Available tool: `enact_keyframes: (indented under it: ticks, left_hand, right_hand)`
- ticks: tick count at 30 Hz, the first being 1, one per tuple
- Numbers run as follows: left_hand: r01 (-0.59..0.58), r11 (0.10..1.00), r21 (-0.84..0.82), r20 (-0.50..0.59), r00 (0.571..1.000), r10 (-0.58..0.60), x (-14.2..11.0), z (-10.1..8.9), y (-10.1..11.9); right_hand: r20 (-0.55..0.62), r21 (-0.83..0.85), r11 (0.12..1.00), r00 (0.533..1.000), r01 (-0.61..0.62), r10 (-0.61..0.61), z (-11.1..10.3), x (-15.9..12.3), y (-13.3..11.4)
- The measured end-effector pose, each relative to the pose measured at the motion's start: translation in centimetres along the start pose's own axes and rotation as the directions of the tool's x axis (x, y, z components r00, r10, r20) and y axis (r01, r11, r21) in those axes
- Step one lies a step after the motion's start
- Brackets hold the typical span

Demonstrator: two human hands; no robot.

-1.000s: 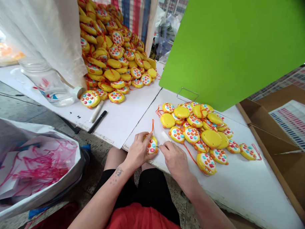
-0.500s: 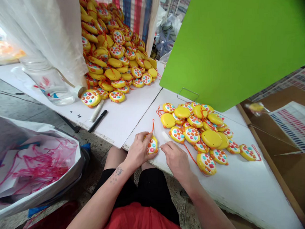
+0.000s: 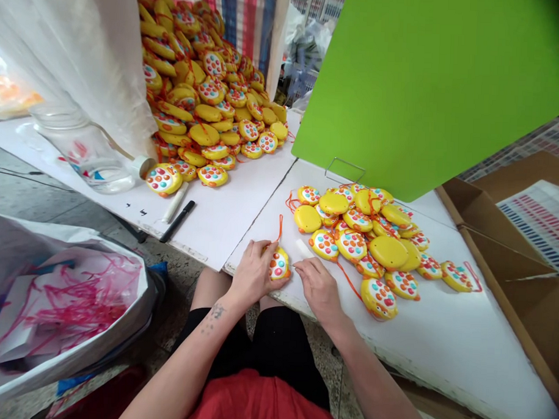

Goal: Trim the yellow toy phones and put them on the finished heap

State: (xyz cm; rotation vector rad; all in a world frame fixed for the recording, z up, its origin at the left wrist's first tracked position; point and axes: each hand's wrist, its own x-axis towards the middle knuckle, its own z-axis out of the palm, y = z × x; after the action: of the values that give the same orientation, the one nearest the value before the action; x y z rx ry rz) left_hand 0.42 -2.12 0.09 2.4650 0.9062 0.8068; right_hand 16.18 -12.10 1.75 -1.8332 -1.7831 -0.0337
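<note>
My left hand (image 3: 254, 271) is closed around the edge of a yellow oval ornament (image 3: 279, 264), holding it at the table's front edge. Its white face carries red, orange and blue dots, and an orange cord loop (image 3: 280, 226) sticks up from it. Close by on the right, my right hand (image 3: 320, 290) is pinched; a small thin tip shows at its fingertips, but most of what it holds is hidden. Just behind those fingers is a short white stick-like piece (image 3: 304, 248). Several similar ornaments (image 3: 351, 244) lie piled beyond my right hand, some face down.
A tall heap of ornaments (image 3: 209, 115) fills the back left. Nearer are a clear jar (image 3: 86, 151), a white pen (image 3: 174, 203) and a black marker (image 3: 178, 220). A green board (image 3: 421, 86) stands behind. Cardboard boxes (image 3: 511, 254) are right; a bag (image 3: 133, 326) of pink strands is left.
My right fingertips have drawn slightly away from the ornament's edge. My left hand keeps its hold, with the ornament slightly turned. The view has shifted a little.
</note>
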Motion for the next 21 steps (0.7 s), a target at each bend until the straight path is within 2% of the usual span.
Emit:
enact_keyframes:
  ticks: [11,15,21]
  left_hand:
    - [0.008,1.000,0.001,0.023,1.000,-0.008,0.17,0.00,-0.08]
    - [0.014,1.000,0.008,0.027,1.000,-0.014,0.17,-0.03,0.01]
    - [0.004,1.000,0.020,0.036,0.999,-0.005,0.23,-0.08,0.05]
  right_hand:
    - [0.004,0.103,0.993,0.998,0.058,-0.059,-0.21,0.20,0.74]
    - [-0.018,0.085,0.995,0.999,0.047,-0.046,-0.07,0.28,0.79]
    - [0.028,0.012,0.996,0.996,0.089,-0.089,-0.35,0.38,0.73]
